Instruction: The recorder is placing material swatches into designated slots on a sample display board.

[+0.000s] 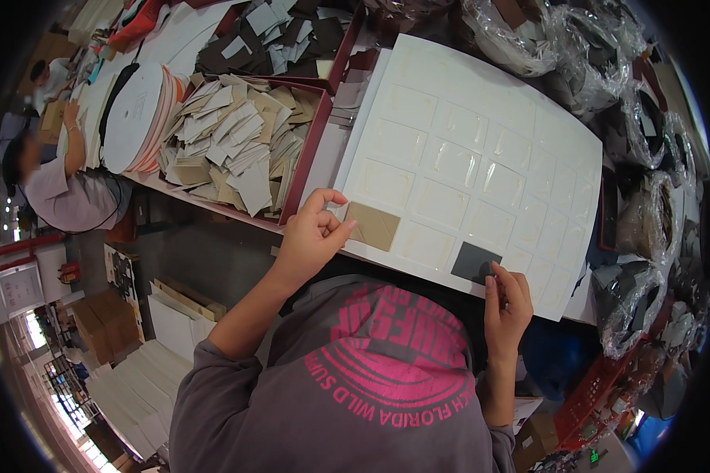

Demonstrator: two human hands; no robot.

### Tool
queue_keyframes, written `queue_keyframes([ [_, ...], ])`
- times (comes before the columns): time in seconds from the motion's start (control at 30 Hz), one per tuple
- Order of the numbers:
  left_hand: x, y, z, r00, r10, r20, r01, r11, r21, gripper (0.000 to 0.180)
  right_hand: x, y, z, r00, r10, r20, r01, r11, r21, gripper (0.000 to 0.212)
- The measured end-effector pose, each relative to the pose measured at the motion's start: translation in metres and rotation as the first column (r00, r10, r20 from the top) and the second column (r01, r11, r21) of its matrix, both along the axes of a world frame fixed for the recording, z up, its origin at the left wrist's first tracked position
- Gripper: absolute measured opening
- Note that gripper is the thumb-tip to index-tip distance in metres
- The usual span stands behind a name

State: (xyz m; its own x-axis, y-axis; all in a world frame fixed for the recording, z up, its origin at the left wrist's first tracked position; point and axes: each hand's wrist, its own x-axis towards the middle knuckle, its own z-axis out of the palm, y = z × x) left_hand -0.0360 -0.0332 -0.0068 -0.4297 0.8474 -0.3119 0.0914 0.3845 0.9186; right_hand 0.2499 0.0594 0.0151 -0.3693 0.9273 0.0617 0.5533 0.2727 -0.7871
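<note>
A large white sheet [418,185] marked with a grid of rectangles, some with glossy streaks, lies before me. On its lower left corner a tan card [373,227] covers one rectangle. My left hand [312,240] is beside that card, thumb tip at its left edge, index finger raised apart from the thumb and the other fingers curled. Near the sheet's front edge is a dark grey card [473,262]. My right hand [509,303] has its thumb and index finger closed at that card's right end; the fingertips partly cover it.
Left of the sheet stands a red box [317,146] heaped with tan and grey cards. Behind it another box [341,67] holds dark pieces. Clear plastic bags [588,59] crowd the right side. A large ribbon spool [134,118] and another person [71,185] are at left.
</note>
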Motion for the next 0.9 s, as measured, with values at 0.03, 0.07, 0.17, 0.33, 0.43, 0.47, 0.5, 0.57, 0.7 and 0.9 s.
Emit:
queue_keyframes([
  [0.03, 0.0, 0.0, -0.001, 0.999, -0.003, -0.032, 0.003, 1.0, 0.005, 0.031, 0.0, 0.0, 0.001, 1.0, -0.002, -0.003, 0.002, 1.0, 0.007, 0.02],
  [0.07, 0.0, 0.001, 0.0, 0.999, -0.011, -0.051, 0.011, 1.0, 0.002, 0.032, 0.0, 0.001, 0.001, 1.0, 0.002, -0.006, -0.002, 1.0, 0.011, 0.02],
  [0.17, 0.0, 0.002, 0.009, 0.993, -0.068, -0.095, 0.063, 0.996, -0.056, 0.032, 0.001, 0.002, -0.002, 0.999, 0.037, -0.004, -0.037, 0.998, 0.057, 0.02],
  [0.33, 0.003, 0.006, 0.021, 0.913, -0.141, -0.383, 0.079, 0.982, -0.173, 0.036, -0.003, 0.0, 0.001, 1.0, 0.015, -0.004, -0.015, 1.0, 0.004, 0.02],
  [0.43, -0.002, 0.002, 0.022, 0.625, -0.035, -0.78, 0.256, 0.953, 0.162, 0.031, -0.002, 0.001, 0.002, 1.0, 0.029, 0.001, -0.029, 0.999, 0.021, 0.02],
  [0.47, -0.007, -0.008, 0.018, 0.568, -0.122, -0.814, 0.356, 0.928, 0.109, 0.039, -0.002, 0.002, 0.002, 0.999, 0.032, -0.003, -0.032, 0.999, 0.024, 0.02],
  [0.5, -0.009, -0.011, 0.02, 0.565, -0.118, -0.817, 0.354, 0.929, 0.11, 0.039, -0.002, 0.003, 0.001, 1.0, 0.03, -0.002, -0.03, 0.999, 0.018, 0.019],
  [0.57, -0.009, -0.017, 0.026, 0.357, -0.336, -0.872, 0.614, 0.788, -0.052, 0.063, -0.003, 0.005, 0.001, 0.999, 0.04, -0.005, -0.04, 0.999, 0.009, 0.019],
  [0.7, -0.006, -0.018, 0.023, 0.262, -0.524, -0.81, 0.658, 0.711, -0.248, 0.077, -0.005, 0.012, 0.001, 0.998, 0.057, -0.001, -0.057, 0.998, -0.002, 0.018],
  [0.9, -0.083, 0.089, 0.029, 0.721, -0.203, -0.663, 0.414, 0.893, 0.176, 0.023, 0.005, 0.016, 0.017, 0.999, 0.04, 0.001, -0.04, 0.998, 0.047, 0.018],
])
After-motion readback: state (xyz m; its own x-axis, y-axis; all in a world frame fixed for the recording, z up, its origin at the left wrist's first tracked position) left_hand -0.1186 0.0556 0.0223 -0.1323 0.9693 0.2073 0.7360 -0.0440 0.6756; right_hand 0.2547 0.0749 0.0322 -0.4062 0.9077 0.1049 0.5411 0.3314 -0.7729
